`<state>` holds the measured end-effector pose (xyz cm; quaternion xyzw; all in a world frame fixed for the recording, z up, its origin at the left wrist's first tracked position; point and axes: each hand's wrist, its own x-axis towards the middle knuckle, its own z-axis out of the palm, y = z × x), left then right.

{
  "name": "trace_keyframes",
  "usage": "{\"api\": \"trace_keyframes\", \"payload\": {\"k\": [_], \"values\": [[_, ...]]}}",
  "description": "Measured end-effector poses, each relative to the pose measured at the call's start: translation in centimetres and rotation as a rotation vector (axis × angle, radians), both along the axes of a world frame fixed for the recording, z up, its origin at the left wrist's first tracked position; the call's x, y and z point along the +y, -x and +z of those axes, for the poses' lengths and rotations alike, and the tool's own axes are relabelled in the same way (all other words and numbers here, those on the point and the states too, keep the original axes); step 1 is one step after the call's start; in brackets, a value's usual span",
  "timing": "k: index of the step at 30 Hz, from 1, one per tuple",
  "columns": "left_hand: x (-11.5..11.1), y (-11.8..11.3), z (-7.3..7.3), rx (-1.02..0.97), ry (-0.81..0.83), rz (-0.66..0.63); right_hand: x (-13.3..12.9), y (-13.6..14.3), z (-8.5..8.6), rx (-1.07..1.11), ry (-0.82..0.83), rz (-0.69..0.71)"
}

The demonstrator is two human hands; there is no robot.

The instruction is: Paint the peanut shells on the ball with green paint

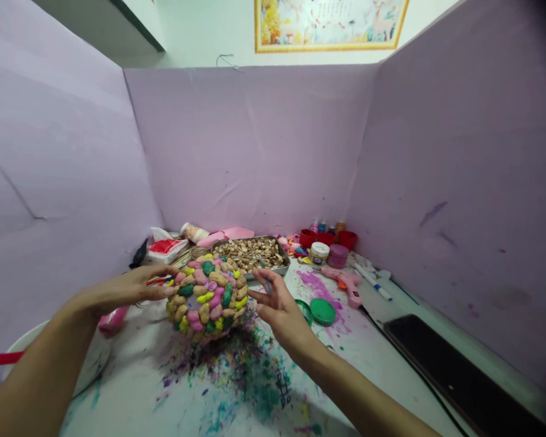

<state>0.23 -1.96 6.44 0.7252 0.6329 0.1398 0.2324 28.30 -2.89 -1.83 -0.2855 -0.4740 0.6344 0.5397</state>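
A round ball covered in peanuts (207, 297), some painted pink, green and yellow and others bare brown, is held above the paint-stained table. My left hand (152, 285) grips its left side with fingers and thumb. At the right side, the fingertips of my right hand (275, 303) touch or nearly touch the peanuts. A thin blue stick, seemingly a paintbrush (268, 284), is tucked between the right fingers; its bristles cannot be made out. Behind the ball lies a metal tray (287, 267) of loose peanuts and shells.
A pink glue gun (346, 284), its cord and a dark phone-like slab (455, 370) lie at right. Green lids (323, 311), paint jars (319, 252) and red cups (347, 239) stand beyond. A white bucket (93, 358) is at left. Lilac panels (255, 139) enclose the table.
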Motion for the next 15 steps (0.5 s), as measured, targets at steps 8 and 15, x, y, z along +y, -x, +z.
{"api": "trace_keyframes", "payload": {"k": [8, 15], "values": [[0.5, -0.5, -1.0, -0.192, 0.075, -0.096, -0.1, -0.1, 0.0, 0.014, -0.026, -0.011], [2.1, -1.1, -3.5, -0.311, 0.098, -0.214, -0.5, -1.6, 1.0, -0.121, -0.263, -0.089]]}}
